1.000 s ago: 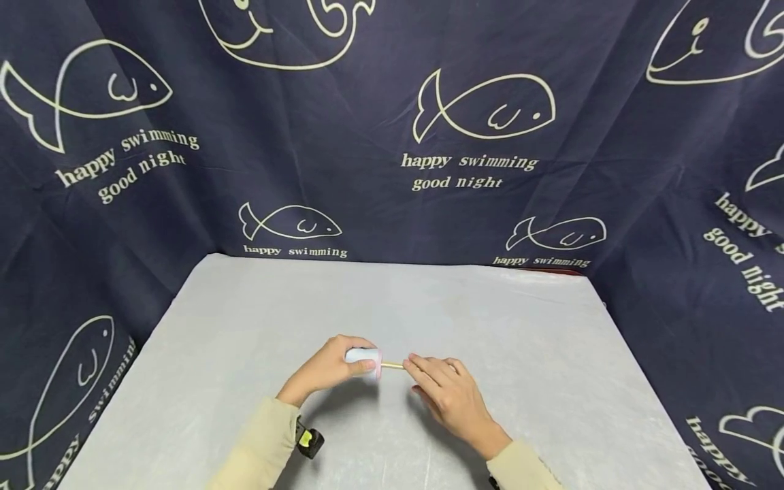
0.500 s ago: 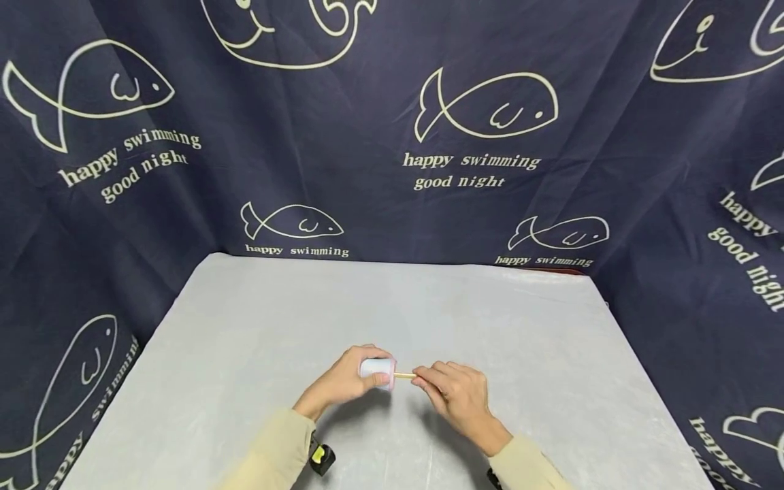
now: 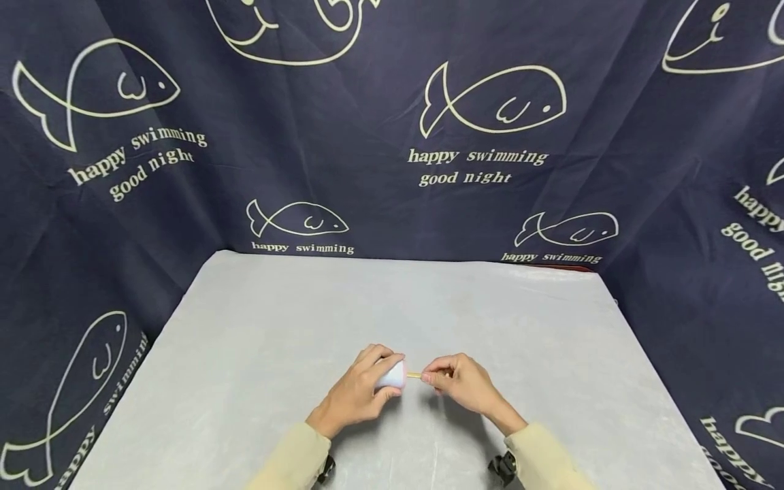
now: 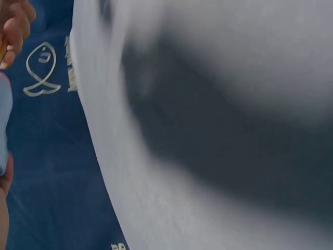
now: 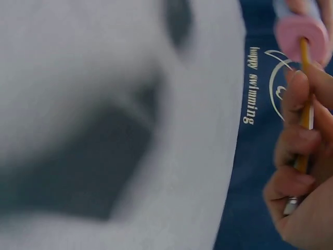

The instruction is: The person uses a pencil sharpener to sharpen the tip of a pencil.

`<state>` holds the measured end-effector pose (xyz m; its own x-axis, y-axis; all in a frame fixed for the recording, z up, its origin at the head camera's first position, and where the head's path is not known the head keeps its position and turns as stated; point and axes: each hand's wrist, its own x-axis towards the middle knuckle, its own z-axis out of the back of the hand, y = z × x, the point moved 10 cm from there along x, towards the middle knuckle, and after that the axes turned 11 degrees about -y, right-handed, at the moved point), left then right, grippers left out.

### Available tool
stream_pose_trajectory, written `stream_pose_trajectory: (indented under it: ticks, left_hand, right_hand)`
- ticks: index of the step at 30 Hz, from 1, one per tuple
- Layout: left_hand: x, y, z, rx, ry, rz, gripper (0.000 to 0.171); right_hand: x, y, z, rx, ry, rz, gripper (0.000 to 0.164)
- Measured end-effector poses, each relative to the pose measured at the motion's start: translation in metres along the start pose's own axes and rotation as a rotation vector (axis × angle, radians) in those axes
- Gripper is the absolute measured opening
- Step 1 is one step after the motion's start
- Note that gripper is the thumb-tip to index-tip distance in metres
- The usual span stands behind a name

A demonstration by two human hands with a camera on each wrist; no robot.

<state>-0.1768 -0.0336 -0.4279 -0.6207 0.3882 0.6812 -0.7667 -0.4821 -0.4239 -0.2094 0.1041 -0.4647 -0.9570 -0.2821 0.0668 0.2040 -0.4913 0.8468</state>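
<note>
In the head view my left hand (image 3: 352, 396) grips a light-blue pencil sharpener (image 3: 394, 375) from the left, fingers over its top and thumb below. Its pink end (image 5: 289, 37) faces right and has a hole in the right wrist view. A yellow pencil (image 3: 413, 375) enters that hole with its far tip hidden inside. My right hand (image 3: 468, 384) pinches the pencil between thumb and fingers; the shaft runs back under the curled fingers to a silvery end (image 5: 291, 206). Both hands are above the table. The left wrist view catches only an edge of the sharpener (image 4: 4, 117).
A pale cloth covers the table (image 3: 294, 306). Dark blue curtains (image 3: 380, 136) with fish drawings and lettering hang behind it and at both sides. A bit of red edge (image 3: 572, 268) shows at the table's back right.
Both hands have shifted a little right with the sharpener and pencil. My left hand has turned around the sharpener. My right fingers, straighter a second ago, now curl and pinch the pencil.
</note>
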Motion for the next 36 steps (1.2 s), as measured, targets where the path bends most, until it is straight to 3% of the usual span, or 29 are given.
stream_pose_trajectory:
  ticks: [2, 4, 7, 10, 13, 18, 23, 26, 28, 33, 36]
  left_hand:
    - [0.002, 0.009, 0.003, 0.014, 0.006, 0.060, 0.050]
    - [0.004, 0.020, 0.007, -0.006, 0.028, 0.152, 0.048]
    - [0.006, 0.038, 0.009, -0.100, 0.084, 0.338, 0.043]
    - [0.007, 0.050, 0.007, -0.247, 0.149, 0.525, 0.035]
    - [0.007, 0.056, 0.004, -0.357, 0.215, 0.652, 0.030]
    - [-0.001, 0.060, -0.004, -0.485, 0.292, 0.806, 0.031]
    - [-0.008, 0.051, -0.013, -0.637, 0.330, 0.863, 0.033]
    - [-0.007, 0.046, -0.015, -0.595, 0.315, 0.789, 0.030]
    - [-0.004, 0.041, -0.013, -0.490, 0.286, 0.689, 0.026]
    - [0.000, 0.020, -0.007, -0.256, 0.162, 0.399, 0.034]
    - [-0.004, 0.004, -0.006, -0.180, 0.101, 0.206, 0.042]
  right_hand:
    - [-0.002, 0.009, 0.007, -0.129, -0.121, 0.125, 0.013]
    - [-0.008, 0.023, 0.010, -0.237, -0.228, 0.278, 0.017]
    - [-0.020, 0.041, 0.011, -0.375, -0.364, 0.511, 0.028]
    - [-0.031, 0.053, 0.010, -0.497, -0.458, 0.691, 0.030]
    - [-0.040, 0.061, 0.009, -0.556, -0.518, 0.844, 0.031]
    - [-0.052, 0.076, 0.006, -0.618, -0.628, 1.011, 0.030]
    - [-0.059, 0.086, 0.009, -0.643, -0.753, 1.089, 0.032]
    - [-0.056, 0.084, 0.012, -0.588, -0.700, 1.028, 0.029]
    - [-0.047, 0.079, 0.015, -0.509, -0.593, 0.898, 0.022]
    - [-0.017, 0.038, 0.016, -0.202, -0.210, 0.306, 0.006]
    - [-0.013, 0.014, 0.005, 0.006, 0.015, 0.043, 0.013]
